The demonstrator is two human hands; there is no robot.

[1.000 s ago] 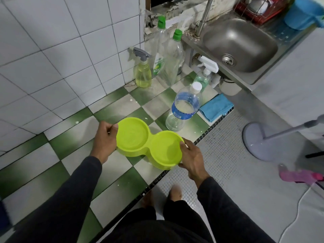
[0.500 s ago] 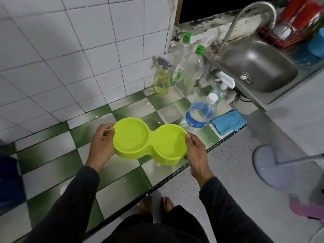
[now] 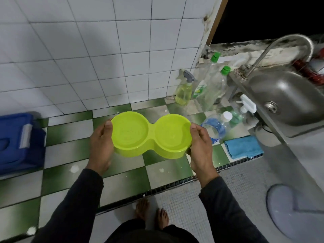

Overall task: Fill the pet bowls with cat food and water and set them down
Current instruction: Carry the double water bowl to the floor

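Seen from above, the person's left hand (image 3: pixel 101 146) grips the left end of a lime-green double pet bowl (image 3: pixel 151 135), thumb on the rim and fingers curled under. The right hand (image 3: pixel 201 148) clasps the right end the same way. Dark long sleeves cover both arms. The bowl is held level in the air above the front part of a green-and-white checkered tiled ledge (image 3: pixel 122 179), not resting on it.

Both round wells look empty: no cat food shows, and no water that can be made out. Judging by this, the task is near its start, with filling both wells and setting the bowl down yet to do.

Just beyond the right hand, at the ledge's right end, stands a clear water bottle (image 3: pixel 216 126) with a blue label and white cap, and beside it a folded blue cloth (image 3: pixel 242 147) near the front edge. Toward the back right corner stand a yellow spray bottle (image 3: pixel 184 92), two tall green-capped bottles (image 3: pixel 210 86), and a small white-topped spray bottle (image 3: pixel 242 111). A blue plastic container (image 3: pixel 16 139) sits at the left end.

White wall tiles (image 3: pixel 87 50) rise behind the ledge. To the right is a steel sink (image 3: pixel 289 97) with a curved tap (image 3: pixel 280 48). Bare feet (image 3: pixel 150 214) stand on a grey mosaic floor (image 3: pixel 201 199) below.
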